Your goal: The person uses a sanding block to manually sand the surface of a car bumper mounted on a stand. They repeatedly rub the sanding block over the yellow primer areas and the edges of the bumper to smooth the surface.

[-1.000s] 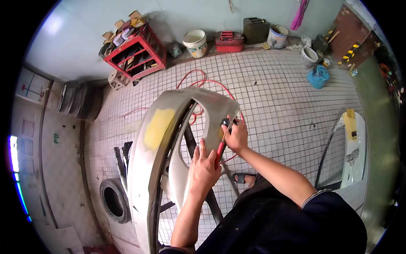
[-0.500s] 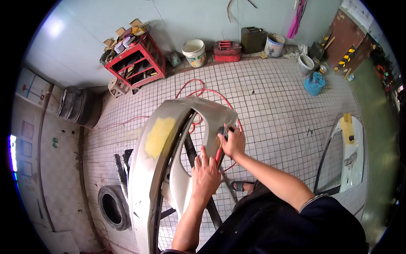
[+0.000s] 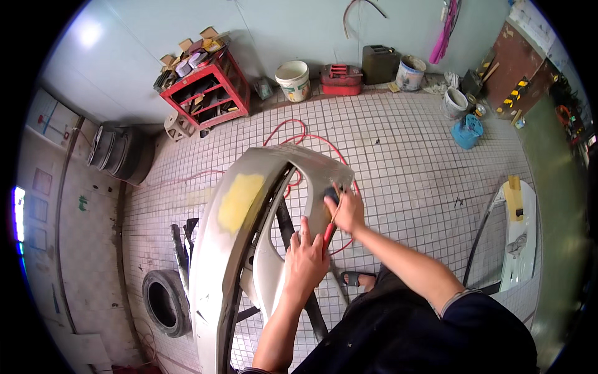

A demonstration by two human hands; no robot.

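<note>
A grey car bumper (image 3: 208,280) with a yellow patch (image 3: 240,202) stretches lengthwise before me, its far end curving right. My right hand (image 3: 346,210) is closed around a small, dark, round-headed tool (image 3: 332,196), which looks like a sander, against the bumper's right-hand end. The hand hides much of the tool. A red hose-like piece (image 3: 328,235) runs down from it, passing beside the thumb of my left hand (image 3: 305,262). That left hand lies on the bumper's inner edge with its fingers stretched out and spread.
Dark stand legs (image 3: 314,315) support the bumper. A red hose (image 3: 324,140) loops over the tiled floor behind it. To the left lies a tyre (image 3: 167,303). A red shelf cart (image 3: 212,93), buckets (image 3: 293,81) and cans line the wall; another body panel (image 3: 520,243) lies at right.
The view has shifted slightly, moving the background a little right and down. My right hand with the tool sits slightly lower on the bumper's end; my left hand stays on the inner edge.
</note>
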